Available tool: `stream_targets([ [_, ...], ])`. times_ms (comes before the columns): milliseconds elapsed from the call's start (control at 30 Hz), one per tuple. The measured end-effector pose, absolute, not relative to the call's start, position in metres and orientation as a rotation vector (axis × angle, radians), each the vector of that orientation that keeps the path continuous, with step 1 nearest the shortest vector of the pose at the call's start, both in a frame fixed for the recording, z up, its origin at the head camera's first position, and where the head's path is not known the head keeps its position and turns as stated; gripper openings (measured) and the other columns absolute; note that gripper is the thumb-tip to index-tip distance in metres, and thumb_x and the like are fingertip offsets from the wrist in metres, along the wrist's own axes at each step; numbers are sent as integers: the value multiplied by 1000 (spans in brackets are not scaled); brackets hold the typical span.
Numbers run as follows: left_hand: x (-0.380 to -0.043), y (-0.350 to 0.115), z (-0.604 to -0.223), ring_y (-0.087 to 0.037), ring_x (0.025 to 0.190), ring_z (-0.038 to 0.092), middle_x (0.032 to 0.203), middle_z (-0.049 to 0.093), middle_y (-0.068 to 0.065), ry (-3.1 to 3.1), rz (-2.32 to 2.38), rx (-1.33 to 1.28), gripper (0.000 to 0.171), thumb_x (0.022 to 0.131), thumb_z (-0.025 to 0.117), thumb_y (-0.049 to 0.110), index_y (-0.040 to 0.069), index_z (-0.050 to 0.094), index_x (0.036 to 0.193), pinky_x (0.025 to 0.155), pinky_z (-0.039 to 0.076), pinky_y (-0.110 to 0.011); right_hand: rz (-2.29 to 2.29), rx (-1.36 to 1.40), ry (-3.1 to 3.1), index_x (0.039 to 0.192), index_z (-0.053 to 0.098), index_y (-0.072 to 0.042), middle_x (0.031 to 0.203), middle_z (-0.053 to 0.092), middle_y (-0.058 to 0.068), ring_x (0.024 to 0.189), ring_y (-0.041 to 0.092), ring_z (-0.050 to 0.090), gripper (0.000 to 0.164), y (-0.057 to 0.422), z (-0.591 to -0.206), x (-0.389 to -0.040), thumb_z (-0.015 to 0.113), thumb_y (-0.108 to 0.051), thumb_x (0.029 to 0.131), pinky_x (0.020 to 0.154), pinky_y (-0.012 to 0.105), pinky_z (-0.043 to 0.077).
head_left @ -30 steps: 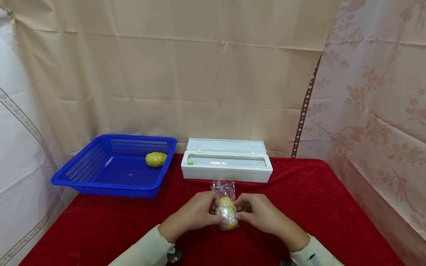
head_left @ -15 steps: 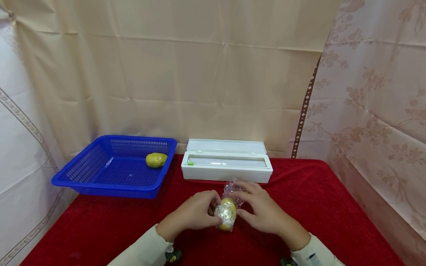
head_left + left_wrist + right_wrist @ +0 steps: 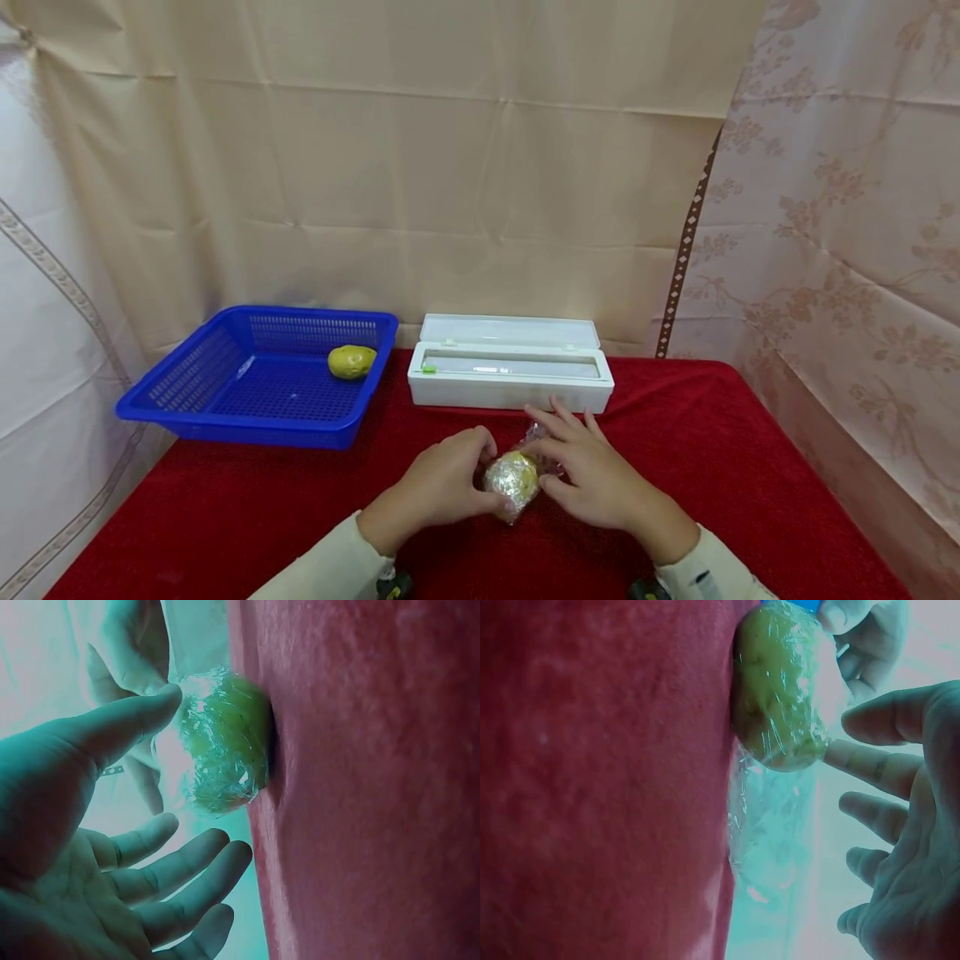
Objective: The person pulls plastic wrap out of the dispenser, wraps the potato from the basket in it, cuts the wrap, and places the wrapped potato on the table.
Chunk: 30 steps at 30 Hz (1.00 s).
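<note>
A yellow potato [image 3: 512,478] partly wrapped in shiny cling film lies on the red cloth between my two hands. A loose tail of film [image 3: 769,825] sticks out from its right end. My left hand [image 3: 444,477] is at the potato's left side, thumb tip against the film. In the left wrist view its other fingers [image 3: 176,889] are spread, relaxed and apart from the potato. My right hand [image 3: 592,475] is on the other side with fingers spread. Its index fingertip touches the potato's end in the right wrist view, and its thumb is close by.
Behind the hands stands a white cling film dispenser [image 3: 512,389] with its lid up and a green cutter slide [image 3: 429,368]. A blue plastic basket [image 3: 262,431] is at the left, holding another potato [image 3: 352,362]. Beige curtain [image 3: 465,167] hangs behind the table.
The potato has turned, its far end swinging to the right, and its film tail now points right. My right hand has let go and spread its fingers; the left has loosened.
</note>
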State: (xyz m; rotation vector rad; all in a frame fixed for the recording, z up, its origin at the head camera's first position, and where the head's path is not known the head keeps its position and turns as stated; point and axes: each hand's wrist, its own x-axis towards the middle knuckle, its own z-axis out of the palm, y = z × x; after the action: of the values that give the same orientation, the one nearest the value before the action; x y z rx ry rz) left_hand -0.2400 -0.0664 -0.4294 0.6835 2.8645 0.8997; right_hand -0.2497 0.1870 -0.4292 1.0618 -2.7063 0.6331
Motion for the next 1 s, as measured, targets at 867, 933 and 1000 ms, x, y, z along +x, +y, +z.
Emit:
stream_targets([
  [867,-247,-73,-435,-12,61,70,76,73,-2,2669,1230,563,7,94,71,8,10,65,91,55,54,-26,1131,1044,-2948,93,69,-24,84,67,-9,74,10,61,10,195,-421,-255,68,-14,96,66,26,51],
  [933,-248,-73,-435,-13,65,72,79,73,-2,2641,1270,548,6,94,72,10,10,66,93,57,55,-27,1153,1036,-2950,93,69,-23,86,67,-9,75,10,62,7,194,-422,-254,70,-16,95,67,26,51],
  [1000,-249,-73,-435,-11,69,71,83,73,-1,2646,1279,548,9,92,75,12,11,67,93,61,55,-27,1186,1026,-2951,94,69,-22,87,68,-9,77,11,63,4,193,-422,-253,72,-19,95,68,26,51],
])
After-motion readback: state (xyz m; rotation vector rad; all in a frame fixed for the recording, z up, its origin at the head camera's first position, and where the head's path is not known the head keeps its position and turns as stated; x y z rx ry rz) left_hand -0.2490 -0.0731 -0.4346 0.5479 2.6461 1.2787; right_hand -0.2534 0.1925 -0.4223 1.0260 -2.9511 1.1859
